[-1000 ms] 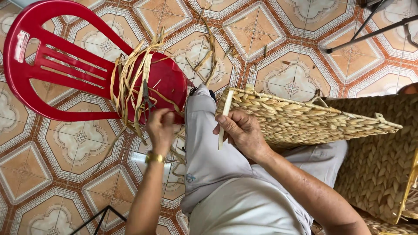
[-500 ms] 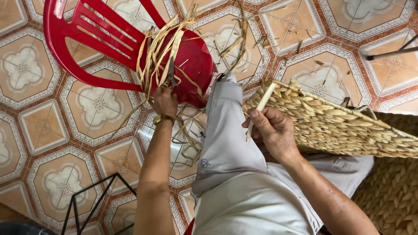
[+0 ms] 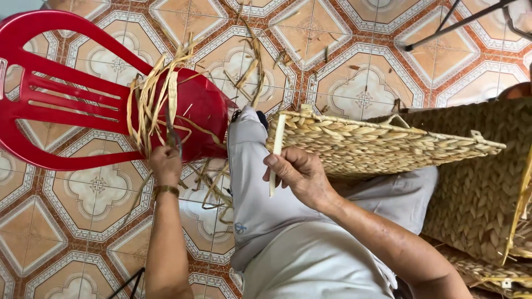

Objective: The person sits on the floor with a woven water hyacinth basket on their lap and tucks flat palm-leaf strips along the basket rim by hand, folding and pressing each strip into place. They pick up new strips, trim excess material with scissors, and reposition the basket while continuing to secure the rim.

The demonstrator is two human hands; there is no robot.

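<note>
Straw strands (image 3: pixel 152 105) on red chair (image 3: pixel 66 94), left hand (image 3: pixel 165 164) reaching, right hand (image 3: pixel 299 174) gripping woven panel (image 3: pixel 377 144)

One red chair (image 3: pixel 66 94), two woven baskets (image 3: pixel 377 144).

dried straw strands (image 3: pixel 152 105): pale yellow, draped over red chair seat | woven panel (image 3: pixel 377 143): flat, tilted across lap

Open tiled floor (image 3: pixel 343 72) beyond red chair (image 3: pixel 66 94) and woven panel (image 3: pixel 377 144)
</note>
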